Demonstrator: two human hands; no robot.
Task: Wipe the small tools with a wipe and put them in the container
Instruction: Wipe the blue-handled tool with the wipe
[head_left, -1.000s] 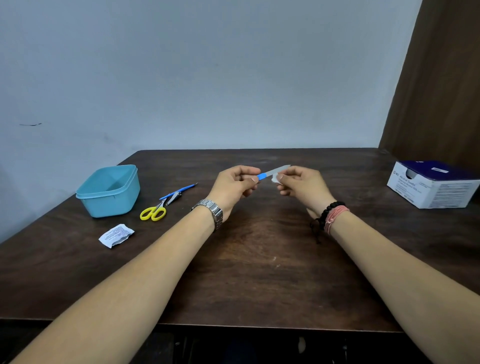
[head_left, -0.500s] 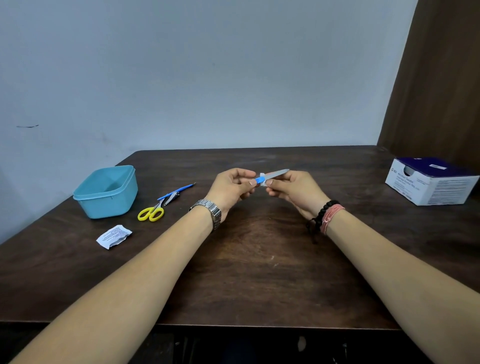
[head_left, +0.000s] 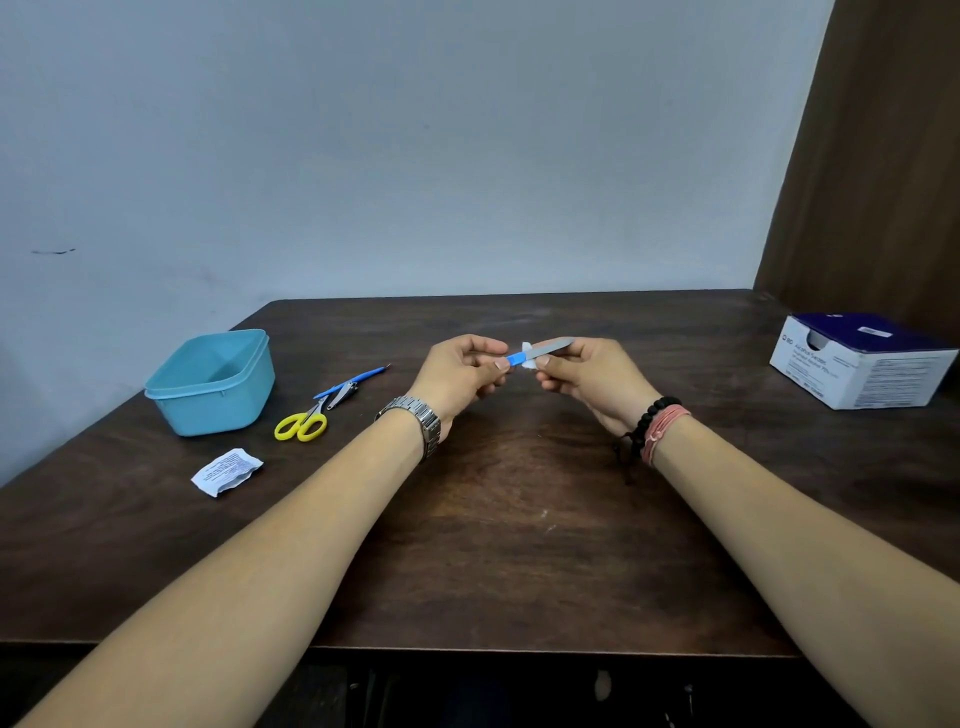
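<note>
Near left, an opened wipe packet (head_left: 227, 472) is lying on the table (head_left: 519, 545); mid-table the left hand (head_left: 457, 376) is pinching the nail file (head_left: 540, 351) by its blue handle while the right hand (head_left: 587, 376) is pinching a wipe (head_left: 528, 355) around the blade. Risk, as I judge it: the file is slipping out if the wipe drags too hard, or the thin wipe is bunching and missing the tip. Farther left, scissors (head_left: 306, 420), clippers (head_left: 344, 393) and a blue stick tool (head_left: 358, 379) are waiting beside the teal container (head_left: 213, 382), looking empty.

Counted on the table (head_left: 519, 545): one tub (head_left: 213, 384), one pair of scissors (head_left: 304, 422), one nail clipper (head_left: 344, 393), one blue stick (head_left: 358, 378), one sachet (head_left: 227, 471), one box (head_left: 862, 364). One nail file (head_left: 543, 351) and one wipe (head_left: 529, 355) were held up. Two hands were seen.
</note>
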